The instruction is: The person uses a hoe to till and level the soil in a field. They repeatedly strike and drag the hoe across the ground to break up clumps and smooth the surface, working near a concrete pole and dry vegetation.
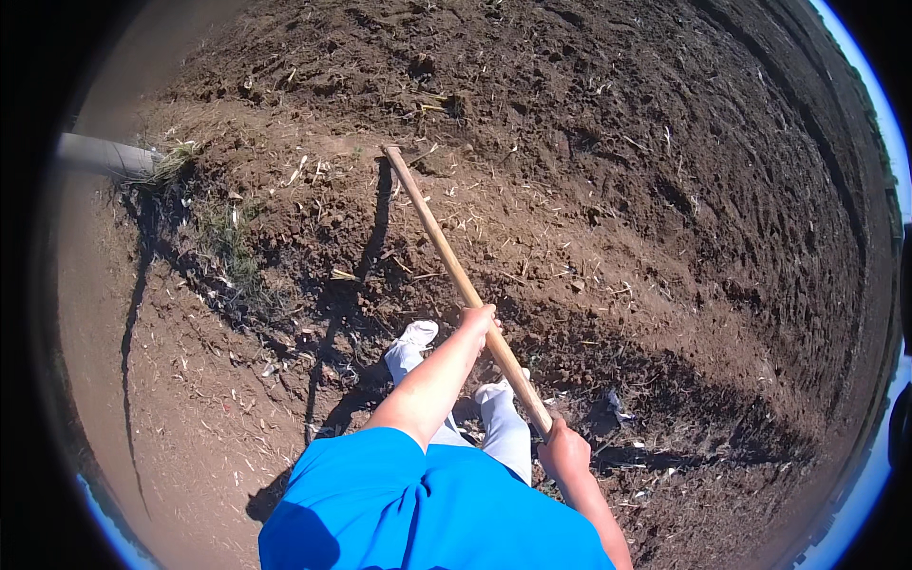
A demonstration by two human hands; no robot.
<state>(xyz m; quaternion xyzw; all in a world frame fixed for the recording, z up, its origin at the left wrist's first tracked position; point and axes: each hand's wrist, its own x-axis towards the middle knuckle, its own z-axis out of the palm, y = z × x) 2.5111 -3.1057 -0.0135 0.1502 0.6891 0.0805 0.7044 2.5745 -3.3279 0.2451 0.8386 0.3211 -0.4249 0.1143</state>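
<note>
My left hand (479, 319) grips the middle of a long pale wooden handle (432, 228), which slants away from me toward the upper middle of the head view. My right hand (563, 448) is closed round the handle's near end, lower and to the right. The far end (390, 152) rests on or just above dry, loose soil (551, 237) strewn with straw bits; I cannot make out a blade there. Below the handle are my light-coloured shoes (419, 333) and grey trousers, standing on broken earth.
A grey post-like object (106, 155) stands at the left, with dry grass (169, 166) at its foot and a long shadow. Dark tilled soil (665, 114) stretches across the back and right toward a curved horizon. Green weeds (237, 256) grow along the uneven edge at left.
</note>
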